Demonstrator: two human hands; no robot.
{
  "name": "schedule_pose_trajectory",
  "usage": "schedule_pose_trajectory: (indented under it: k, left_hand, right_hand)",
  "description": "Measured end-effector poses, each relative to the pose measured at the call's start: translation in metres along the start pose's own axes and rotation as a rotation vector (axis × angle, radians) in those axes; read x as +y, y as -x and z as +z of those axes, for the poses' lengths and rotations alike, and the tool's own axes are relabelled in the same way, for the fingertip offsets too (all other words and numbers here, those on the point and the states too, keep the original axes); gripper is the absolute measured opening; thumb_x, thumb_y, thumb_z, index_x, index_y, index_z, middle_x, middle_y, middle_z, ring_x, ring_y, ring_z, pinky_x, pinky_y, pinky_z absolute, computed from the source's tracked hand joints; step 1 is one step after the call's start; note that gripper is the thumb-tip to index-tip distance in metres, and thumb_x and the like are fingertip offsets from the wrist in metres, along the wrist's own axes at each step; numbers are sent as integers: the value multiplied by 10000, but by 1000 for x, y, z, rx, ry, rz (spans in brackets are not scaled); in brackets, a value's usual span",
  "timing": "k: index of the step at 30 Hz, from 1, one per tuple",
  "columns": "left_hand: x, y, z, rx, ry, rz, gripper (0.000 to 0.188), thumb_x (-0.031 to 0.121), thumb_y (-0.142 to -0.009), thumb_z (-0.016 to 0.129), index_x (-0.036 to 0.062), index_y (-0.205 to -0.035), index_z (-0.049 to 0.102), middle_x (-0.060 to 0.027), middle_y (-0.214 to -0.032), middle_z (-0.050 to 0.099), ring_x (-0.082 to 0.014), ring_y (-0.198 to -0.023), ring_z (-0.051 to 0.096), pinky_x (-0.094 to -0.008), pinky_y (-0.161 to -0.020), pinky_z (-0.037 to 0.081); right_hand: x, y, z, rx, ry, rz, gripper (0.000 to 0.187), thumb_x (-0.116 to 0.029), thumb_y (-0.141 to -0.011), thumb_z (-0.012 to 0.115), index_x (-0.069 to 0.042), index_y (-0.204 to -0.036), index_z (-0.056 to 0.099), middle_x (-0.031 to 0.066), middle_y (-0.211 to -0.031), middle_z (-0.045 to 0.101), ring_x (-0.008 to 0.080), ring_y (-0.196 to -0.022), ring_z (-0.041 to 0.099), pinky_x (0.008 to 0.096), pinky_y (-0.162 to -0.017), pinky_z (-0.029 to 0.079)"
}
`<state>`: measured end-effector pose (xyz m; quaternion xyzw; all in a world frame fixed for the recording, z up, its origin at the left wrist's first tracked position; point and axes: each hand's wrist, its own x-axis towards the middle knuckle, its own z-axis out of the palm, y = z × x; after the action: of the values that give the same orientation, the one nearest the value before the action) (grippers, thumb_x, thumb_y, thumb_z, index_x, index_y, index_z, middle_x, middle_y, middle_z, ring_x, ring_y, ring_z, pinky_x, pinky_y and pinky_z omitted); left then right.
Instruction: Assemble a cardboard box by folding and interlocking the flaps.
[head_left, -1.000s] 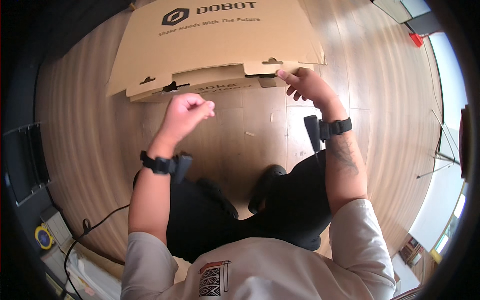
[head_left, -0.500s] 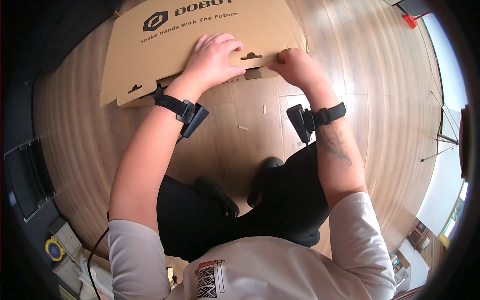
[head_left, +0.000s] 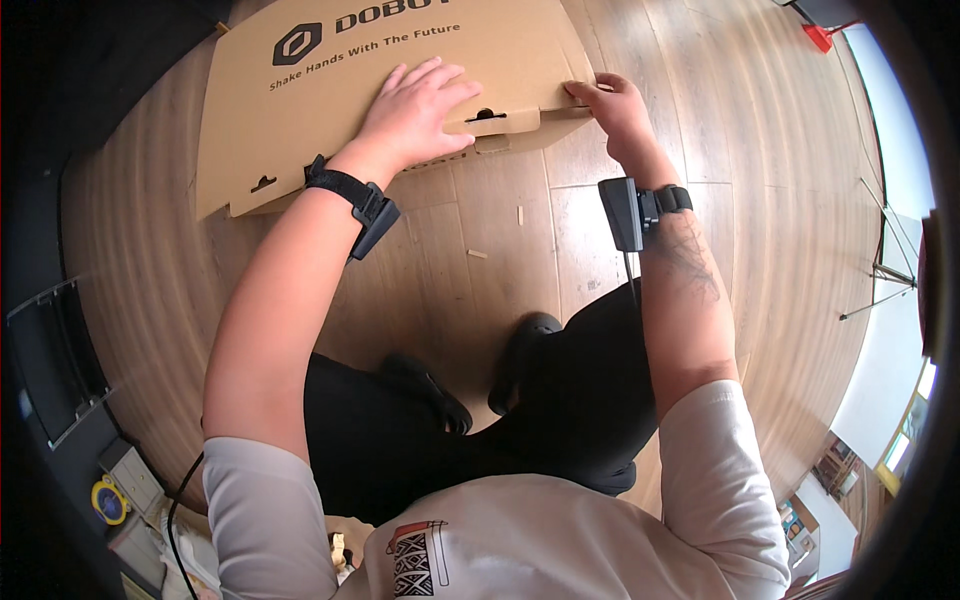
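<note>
A large brown cardboard box (head_left: 285,130) with black print on its lid lies on the wooden floor in front of me. My left hand (head_left: 415,115) rests flat on the lid near its front edge, fingers spread. At the lid's near right corner, my right hand (head_left: 622,108) has its thumb and fingers closed on the cardboard edge. A small cut-out slot (head_left: 487,116) with a tab sits between the two hands, and a second slot (head_left: 264,184) shows near the left corner. Part of the front wall is hidden by my left hand and wrist. Each wrist wears a black strapped device.
Small pale scraps (head_left: 477,254) lie on the wooden floor (head_left: 440,240) between the box and my shoes (head_left: 520,350). Thin tripod legs (head_left: 888,278) stand at the far right. A red object (head_left: 820,38) is at the upper right, and a dark framed panel (head_left: 62,355) at the left.
My right hand has moved from the front edge beside the slot to the box's right corner. The lid's front flap sits lower, and the box has shifted slightly left with my left hand.
</note>
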<state>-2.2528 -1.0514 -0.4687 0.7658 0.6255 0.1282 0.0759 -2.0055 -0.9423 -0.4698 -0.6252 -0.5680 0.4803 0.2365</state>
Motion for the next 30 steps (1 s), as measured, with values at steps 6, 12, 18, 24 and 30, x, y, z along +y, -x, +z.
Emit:
schedule_pose_trajectory:
  k: [6,12,18,24,30]
  left_hand:
    - [-7,2,17,78,-65,107,437,293,-810,708,211,-1223,593,-59,-1306,555,-293,-1285,459,-471,-1079,359]
    - [-6,3,29,144,-165,138,364,244,-845,669,207,-1199,596,-42,-1269,575,-288,-1255,488,-461,-1059,388]
    - [-2,3,31,110,-220,98,432,212,-879,627,254,-1296,522,-39,-1354,497,-284,-1301,434,-472,-1098,338]
    - [1,2,30,86,-230,76,562,205,-908,586,336,-1420,395,-48,-1456,397,-281,-1353,370,-480,-1126,294]
    - [0,1,31,48,-240,76,544,230,-924,566,344,-1425,389,-49,-1484,372,-279,-1359,365,-475,-1128,289]
  right_hand:
    - [5,-11,11,-22,-88,81,559,-211,-826,733,71,-1249,499,132,-1072,636,206,-941,610,329,-790,496]
    - [5,-15,20,35,-25,35,493,-194,-840,714,66,-1206,509,146,-1047,634,216,-940,612,338,-795,502]
    - [-2,-11,18,55,58,7,495,-206,-833,718,61,-1194,511,168,-1053,637,244,-955,619,345,-814,505]
    - [3,-11,22,57,266,-118,768,-238,-752,805,10,-1358,403,175,-1181,584,253,-1066,575,341,-925,469]
    - [10,2,39,86,612,-626,1023,-330,-531,890,-234,-1409,372,243,-1412,351,417,-1319,327,468,-1050,381]
